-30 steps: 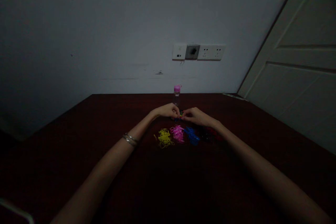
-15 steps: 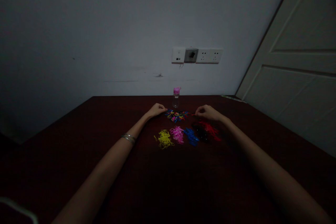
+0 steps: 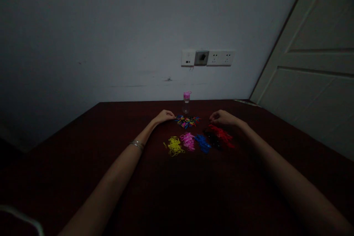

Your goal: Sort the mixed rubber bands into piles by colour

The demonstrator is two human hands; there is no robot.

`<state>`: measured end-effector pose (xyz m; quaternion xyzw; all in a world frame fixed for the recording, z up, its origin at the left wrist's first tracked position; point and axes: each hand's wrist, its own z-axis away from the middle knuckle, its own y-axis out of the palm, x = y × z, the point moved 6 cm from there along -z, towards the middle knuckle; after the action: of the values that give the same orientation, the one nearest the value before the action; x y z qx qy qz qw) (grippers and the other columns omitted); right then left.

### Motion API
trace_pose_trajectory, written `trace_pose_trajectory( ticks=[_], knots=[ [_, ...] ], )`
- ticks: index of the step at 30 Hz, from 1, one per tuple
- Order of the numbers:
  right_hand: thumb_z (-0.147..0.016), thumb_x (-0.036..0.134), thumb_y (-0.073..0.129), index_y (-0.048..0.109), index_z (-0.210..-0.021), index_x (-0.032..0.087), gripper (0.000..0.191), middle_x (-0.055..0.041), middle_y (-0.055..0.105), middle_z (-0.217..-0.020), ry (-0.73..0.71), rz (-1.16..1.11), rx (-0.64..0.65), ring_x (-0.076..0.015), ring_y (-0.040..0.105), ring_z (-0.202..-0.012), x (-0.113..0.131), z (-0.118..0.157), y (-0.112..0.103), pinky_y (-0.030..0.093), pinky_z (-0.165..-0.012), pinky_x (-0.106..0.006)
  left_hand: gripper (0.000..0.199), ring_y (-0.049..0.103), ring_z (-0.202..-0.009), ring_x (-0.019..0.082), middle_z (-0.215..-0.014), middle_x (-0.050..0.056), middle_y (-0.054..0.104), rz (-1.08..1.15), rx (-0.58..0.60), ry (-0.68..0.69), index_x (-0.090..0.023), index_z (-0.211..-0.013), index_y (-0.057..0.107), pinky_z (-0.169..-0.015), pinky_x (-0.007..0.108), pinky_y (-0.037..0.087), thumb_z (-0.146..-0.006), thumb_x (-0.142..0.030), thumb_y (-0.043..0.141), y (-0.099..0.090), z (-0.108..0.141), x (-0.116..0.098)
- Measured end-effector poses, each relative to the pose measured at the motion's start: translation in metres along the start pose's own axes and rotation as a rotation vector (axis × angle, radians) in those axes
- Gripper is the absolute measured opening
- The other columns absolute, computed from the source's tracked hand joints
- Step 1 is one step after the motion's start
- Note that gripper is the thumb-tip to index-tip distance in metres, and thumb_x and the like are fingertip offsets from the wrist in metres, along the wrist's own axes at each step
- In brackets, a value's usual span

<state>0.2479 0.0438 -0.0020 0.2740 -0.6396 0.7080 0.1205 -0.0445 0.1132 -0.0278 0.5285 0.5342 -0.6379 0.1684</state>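
Note:
A mixed heap of small coloured rubber bands [image 3: 187, 121] lies in the middle of the dark table. At its left edge rests my left hand [image 3: 164, 116], thumb and fingers closed together; anything between the fingertips is too small to make out. To the right of the heap, my right hand [image 3: 222, 117] is closed with fingers curled, just beyond the red rubber bands [image 3: 223, 136]; what it holds, if anything, is hidden. Nearer to me, single-colour piles sit in a row: yellow rubber bands [image 3: 175, 146], pink rubber bands [image 3: 188, 141], blue rubber bands [image 3: 202, 143] and black rubber bands [image 3: 213, 141].
A clear bottle with a pink lid [image 3: 186, 102] stands behind the mixed heap. The table [image 3: 132, 199] meets a pale wall with sockets [image 3: 220, 58]. A white panelled door [image 3: 309, 73] is on the right. The scene is dim.
My right hand has moved right, away from the mixed heap to the far side of the red pile. My left hand stays at the heap's left edge.

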Motion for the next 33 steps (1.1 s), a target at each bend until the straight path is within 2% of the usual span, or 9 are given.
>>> trace_pose_trajectory(
  ticks=[6, 11, 15, 20, 27, 33],
  knots=[
    [-0.068, 0.021, 0.055, 0.065, -0.087, 0.013, 0.023, -0.0068, 0.067, -0.083, -0.101, 0.104, -0.054, -0.0157, 0.06, -0.073, 0.014, -0.005, 0.009, 0.045, -0.065, -0.023, 0.03, 0.029, -0.047, 0.006, -0.047, -0.006, 0.039, -0.078, 0.06, 0.034, -0.01, -0.072, 0.065, -0.046, 0.021, 0.019, -0.058, -0.035, 0.066, 0.004, 0.003, -0.008],
    [-0.071, 0.025, 0.055, 0.065, -0.09, 0.015, 0.023, -0.005, 0.067, -0.082, -0.167, 0.148, -0.085, -0.0149, 0.06, -0.074, 0.034, -0.006, 0.021, 0.043, -0.065, -0.022, 0.031, 0.027, -0.047, 0.006, -0.046, -0.007, 0.035, -0.136, 0.089, 0.055, -0.01, -0.073, 0.065, -0.046, 0.021, 0.018, -0.058, -0.036, 0.066, 0.006, 0.003, -0.008],
    [-0.074, 0.029, 0.055, 0.064, -0.091, 0.016, 0.023, -0.0054, 0.065, -0.085, -0.238, 0.151, -0.114, -0.0152, 0.059, -0.076, 0.058, 0.0, 0.03, 0.043, -0.065, -0.022, 0.032, 0.029, -0.049, 0.006, -0.049, -0.005, 0.039, -0.162, 0.077, 0.06, -0.01, -0.074, 0.065, -0.047, 0.021, 0.02, -0.059, -0.038, 0.065, 0.006, 0.003, -0.007],
    [-0.075, 0.031, 0.056, 0.059, -0.104, 0.018, 0.032, -0.0059, 0.064, -0.091, -0.261, 0.152, -0.112, -0.0161, 0.058, -0.078, 0.077, 0.005, 0.044, 0.042, -0.067, -0.024, 0.029, 0.031, -0.05, 0.006, -0.05, -0.004, 0.042, -0.168, 0.06, 0.068, -0.01, -0.073, 0.065, -0.048, 0.02, 0.023, -0.062, -0.037, 0.062, 0.005, 0.004, -0.008],
    [-0.078, 0.029, 0.052, 0.053, -0.113, 0.021, 0.035, -0.0073, 0.063, -0.097, -0.262, 0.28, -0.175, -0.0192, 0.056, -0.086, 0.085, 0.006, 0.054, 0.04, -0.07, -0.026, 0.03, 0.04, -0.052, 0.007, -0.055, -0.002, 0.052, -0.146, 0.057, 0.043, -0.01, -0.077, 0.066, -0.051, 0.02, 0.03, -0.062, -0.035, 0.062, 0.004, 0.001, -0.001],
    [-0.077, 0.019, 0.05, 0.051, -0.115, 0.02, 0.038, -0.0075, 0.062, -0.096, -0.234, 0.292, -0.185, -0.0181, 0.056, -0.086, 0.084, 0.009, 0.051, 0.039, -0.071, -0.025, 0.027, 0.051, -0.063, 0.01, -0.069, 0.003, 0.062, -0.069, 0.047, 0.038, -0.01, -0.076, 0.066, -0.063, 0.022, 0.037, -0.063, -0.033, 0.062, 0.003, 0.005, -0.005]
  ],
)
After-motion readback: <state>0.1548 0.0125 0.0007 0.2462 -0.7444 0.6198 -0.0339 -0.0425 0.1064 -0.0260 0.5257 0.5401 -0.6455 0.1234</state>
